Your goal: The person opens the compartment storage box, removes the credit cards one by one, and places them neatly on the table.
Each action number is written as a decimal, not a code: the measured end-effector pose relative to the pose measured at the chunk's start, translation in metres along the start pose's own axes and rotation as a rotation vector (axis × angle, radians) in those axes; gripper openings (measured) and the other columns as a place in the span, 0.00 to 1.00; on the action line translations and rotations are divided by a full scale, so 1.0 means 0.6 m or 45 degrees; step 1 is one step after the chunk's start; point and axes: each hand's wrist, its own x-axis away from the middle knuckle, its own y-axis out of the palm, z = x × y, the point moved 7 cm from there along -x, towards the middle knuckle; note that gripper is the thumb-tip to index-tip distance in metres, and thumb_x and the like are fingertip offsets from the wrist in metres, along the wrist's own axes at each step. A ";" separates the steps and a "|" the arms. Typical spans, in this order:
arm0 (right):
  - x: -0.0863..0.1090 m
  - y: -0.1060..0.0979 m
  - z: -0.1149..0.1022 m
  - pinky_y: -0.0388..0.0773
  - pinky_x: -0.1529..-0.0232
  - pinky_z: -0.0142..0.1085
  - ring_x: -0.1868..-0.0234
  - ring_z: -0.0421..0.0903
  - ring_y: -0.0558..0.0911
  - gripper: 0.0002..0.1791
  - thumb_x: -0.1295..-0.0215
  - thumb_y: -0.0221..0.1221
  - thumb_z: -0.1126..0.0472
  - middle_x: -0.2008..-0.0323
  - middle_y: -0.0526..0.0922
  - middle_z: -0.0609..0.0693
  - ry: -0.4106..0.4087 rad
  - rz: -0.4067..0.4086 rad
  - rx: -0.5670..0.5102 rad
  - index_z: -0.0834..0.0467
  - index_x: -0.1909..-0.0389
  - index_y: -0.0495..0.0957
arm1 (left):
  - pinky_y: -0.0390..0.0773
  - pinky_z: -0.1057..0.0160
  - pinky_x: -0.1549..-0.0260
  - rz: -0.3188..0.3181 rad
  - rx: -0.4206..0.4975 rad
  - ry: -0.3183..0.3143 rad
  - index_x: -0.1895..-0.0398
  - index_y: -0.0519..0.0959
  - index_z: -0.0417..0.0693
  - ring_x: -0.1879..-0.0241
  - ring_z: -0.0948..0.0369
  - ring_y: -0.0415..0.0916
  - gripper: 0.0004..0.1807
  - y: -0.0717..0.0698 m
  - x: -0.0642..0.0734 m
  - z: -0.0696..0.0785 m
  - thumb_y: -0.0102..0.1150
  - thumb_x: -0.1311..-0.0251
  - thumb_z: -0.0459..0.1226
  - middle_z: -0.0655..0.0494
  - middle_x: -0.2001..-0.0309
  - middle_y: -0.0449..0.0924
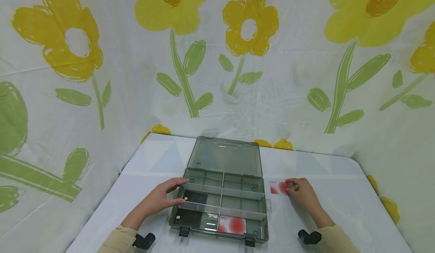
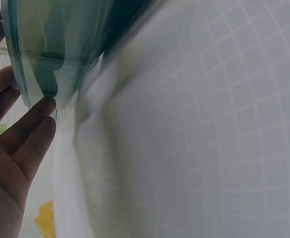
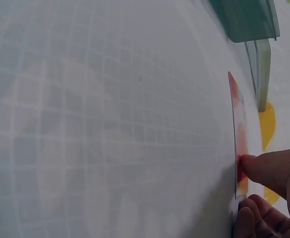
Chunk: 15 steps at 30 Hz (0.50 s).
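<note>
An open grey translucent compartment box [image 1: 220, 209] lies on the table with its lid [image 1: 225, 153] folded back. My left hand [image 1: 158, 198] touches the box's left edge, thumb and fingers spread; in the left wrist view the fingers [image 2: 35, 144] lie against its greenish wall. Right of the box, my right hand [image 1: 304, 194] pinches the right end of a white card with red circles [image 1: 278, 187]. In the right wrist view the thumb [image 3: 266, 168] is on the card's face, with curled fingers at its edge. The card's right part is hidden by the hand.
A similar red-circle card [image 1: 232, 225] lies in the front right compartment. A black VIP card [image 1: 188, 218] lies front left, another black card [image 1: 196, 197] in the middle left compartment. Dividers [image 1: 241, 213] separate them. A flower-printed curtain [image 1: 272, 105] hangs behind the table.
</note>
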 end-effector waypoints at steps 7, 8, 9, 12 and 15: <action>0.002 0.001 0.001 0.86 0.55 0.47 0.59 0.54 0.77 0.22 0.34 0.67 0.64 0.49 0.75 0.67 0.002 0.016 -0.003 0.67 0.41 0.78 | 0.73 0.44 0.34 0.011 -0.022 -0.005 0.29 0.72 0.45 0.32 0.44 0.69 0.40 0.001 0.000 0.000 0.69 0.40 0.55 0.48 0.30 0.71; 0.002 0.001 0.000 0.86 0.55 0.47 0.59 0.54 0.77 0.22 0.34 0.67 0.65 0.49 0.75 0.66 0.003 0.019 -0.006 0.68 0.41 0.78 | 0.73 0.44 0.34 0.011 -0.021 -0.006 0.29 0.72 0.45 0.32 0.44 0.69 0.40 0.001 0.000 0.000 0.69 0.40 0.55 0.48 0.30 0.71; 0.003 0.001 0.000 0.86 0.55 0.47 0.59 0.54 0.77 0.23 0.34 0.66 0.65 0.50 0.75 0.66 0.003 0.021 -0.009 0.68 0.41 0.78 | 0.73 0.44 0.34 0.011 -0.022 -0.006 0.29 0.72 0.45 0.32 0.44 0.69 0.40 0.001 0.000 0.000 0.69 0.40 0.55 0.48 0.30 0.71; 0.004 0.001 0.001 0.86 0.54 0.48 0.58 0.54 0.77 0.23 0.34 0.66 0.64 0.50 0.75 0.66 0.015 0.021 -0.016 0.68 0.39 0.76 | 0.73 0.43 0.34 0.010 -0.022 -0.006 0.29 0.71 0.45 0.32 0.43 0.69 0.40 0.000 0.000 0.001 0.69 0.40 0.55 0.47 0.30 0.71; 0.005 0.000 0.003 0.86 0.53 0.49 0.57 0.55 0.77 0.24 0.33 0.65 0.64 0.49 0.75 0.66 0.028 0.024 -0.016 0.68 0.39 0.75 | 0.73 0.43 0.35 0.010 -0.022 -0.004 0.29 0.71 0.45 0.32 0.43 0.69 0.40 0.000 0.000 0.001 0.69 0.40 0.54 0.47 0.30 0.71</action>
